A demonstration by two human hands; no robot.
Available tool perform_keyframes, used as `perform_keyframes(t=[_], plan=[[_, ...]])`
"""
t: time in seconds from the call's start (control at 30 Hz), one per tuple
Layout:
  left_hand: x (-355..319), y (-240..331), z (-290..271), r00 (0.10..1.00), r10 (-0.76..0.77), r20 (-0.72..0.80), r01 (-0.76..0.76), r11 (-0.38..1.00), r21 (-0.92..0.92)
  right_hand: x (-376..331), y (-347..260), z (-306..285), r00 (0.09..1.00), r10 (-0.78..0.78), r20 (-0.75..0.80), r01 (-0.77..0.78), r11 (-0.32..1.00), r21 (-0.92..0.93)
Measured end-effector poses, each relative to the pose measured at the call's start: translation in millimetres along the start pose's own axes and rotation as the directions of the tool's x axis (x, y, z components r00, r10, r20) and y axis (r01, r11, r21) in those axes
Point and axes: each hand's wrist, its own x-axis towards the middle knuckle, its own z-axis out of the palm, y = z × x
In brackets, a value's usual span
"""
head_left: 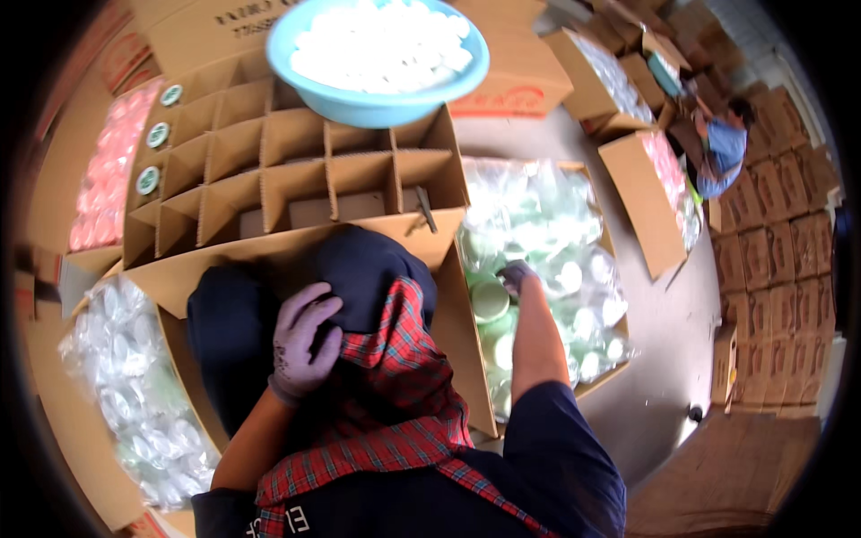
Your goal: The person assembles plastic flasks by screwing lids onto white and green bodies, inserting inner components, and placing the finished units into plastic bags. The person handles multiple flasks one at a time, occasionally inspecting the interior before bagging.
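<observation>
My left hand (306, 339), in a greyish-purple glove, rests on my lap with its fingers spread and nothing in them. My right arm stretches into an open carton on the right, among pale green cup-like containers (490, 300) and clear plastic bags (538, 197). There my gloved right hand (515, 276) is beside one round green container; its fingertips are hidden, so its grip is unclear. Before my knees stands a carton with cardboard dividers (265, 166). Three round pieces with green-marked tops (158, 135) sit in its left column.
A light blue basin (359, 109) heaped with small white pieces stands at the divided carton's far side. Bagged clear containers (143, 386) fill a box at left; pink ones (112, 170) lie beyond. Another person (722, 148) works at far right, near stacked cartons (776, 296).
</observation>
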Motion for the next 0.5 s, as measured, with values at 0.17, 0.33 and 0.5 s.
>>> perform_keyframes(t=[0.17,0.33,0.5], plan=[[-6.4,-0.7,-10.2,0.999,0.034,-0.006,-0.035,0.998,-0.052,-143.0,4.0,-59.5,0.912,-0.272,-0.307,0.352,0.904,0.243],[-18.1,-4.3,-17.1,0.999,-0.046,0.003,0.046,0.984,-0.172,-331.1,-20.3,-74.6,0.706,-0.501,-0.501,0.684,0.666,0.298],[-20.0,12.7,-22.9,0.995,-0.020,-0.096,-0.020,0.918,-0.397,-459.6,-57.7,14.7,0.526,-0.710,-0.468,0.565,-0.120,0.816]])
